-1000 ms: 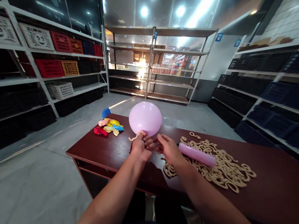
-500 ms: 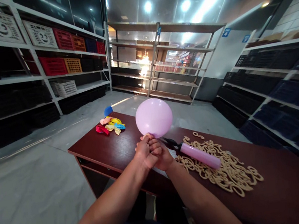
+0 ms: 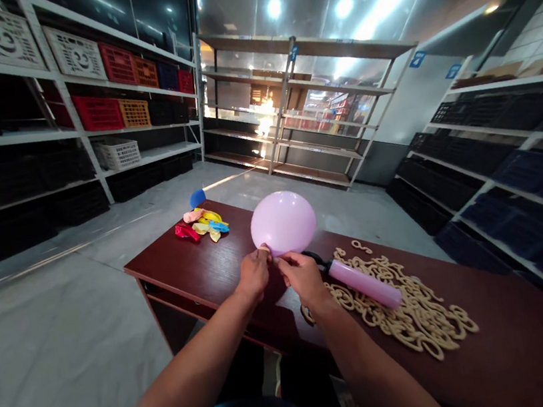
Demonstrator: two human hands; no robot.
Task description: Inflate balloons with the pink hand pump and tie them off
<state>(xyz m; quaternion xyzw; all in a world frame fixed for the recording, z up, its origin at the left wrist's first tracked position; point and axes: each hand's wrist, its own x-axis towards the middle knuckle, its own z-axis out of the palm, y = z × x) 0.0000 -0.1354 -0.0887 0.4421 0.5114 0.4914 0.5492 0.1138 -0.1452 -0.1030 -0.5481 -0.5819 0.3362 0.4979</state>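
A blown-up pink balloon stands just beyond my two hands, over the dark red-brown table. My left hand pinches at the balloon's lower left, by its neck. Close beside it, my right hand has thumb and forefinger pressed together at the neck's end; the neck itself is mostly hidden. Right of that hand lies a pink hand pump with a black end, resting on a heap of tan curly pieces.
Several limp balloons in red, yellow, blue and pale shades lie at the table's far left corner. Behind them is a blue rounded thing. Shelves with crates line the left wall; bare-looking racks stand behind, dark crates right.
My hands were clasped together under the balloon; now they have drawn apart, each pinching near its neck. The balloon sits slightly lower in view.
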